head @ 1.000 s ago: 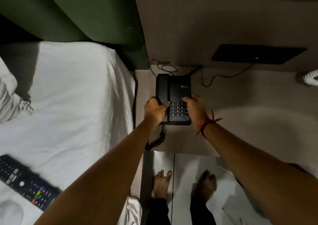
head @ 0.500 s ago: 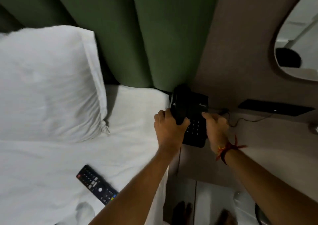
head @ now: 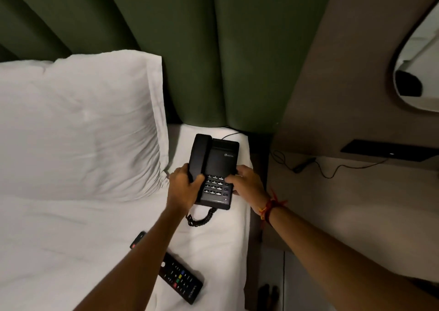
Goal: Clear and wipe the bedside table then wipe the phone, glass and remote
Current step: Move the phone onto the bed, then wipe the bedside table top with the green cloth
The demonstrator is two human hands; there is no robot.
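**Phone set down on the bed, both hands on it**

The black phone [head: 213, 171] lies on the white bed sheet [head: 71, 227], close to the right edge of the mattress and just right of the pillow [head: 78, 125]. Its long axis runs from near to far, with the handset along its left side and the keypad at the near end. The person holds it from the near end with both hands. The left hand [head: 184, 187] is closed around the near part of the handset side, thumb on top. The right hand [head: 247, 183] grips the right edge, and its fingers lie across the keypad. Both hands are equally close to it, so either one could let go first. The coiled cord [head: 202, 218] curls on the sheet just near the phone, and a thin wire goes from the far end toward the headboard [head: 190, 49].

The remote [head: 180, 277] lies on the sheet nearer to the person, partly hidden under the left forearm. The bedside table [head: 356, 203] is to the right, apart from the bed, and its top looks bare except for a cable [head: 308, 165] at the far side. It seems ready for wiping. A glass and a cloth cannot be seen.
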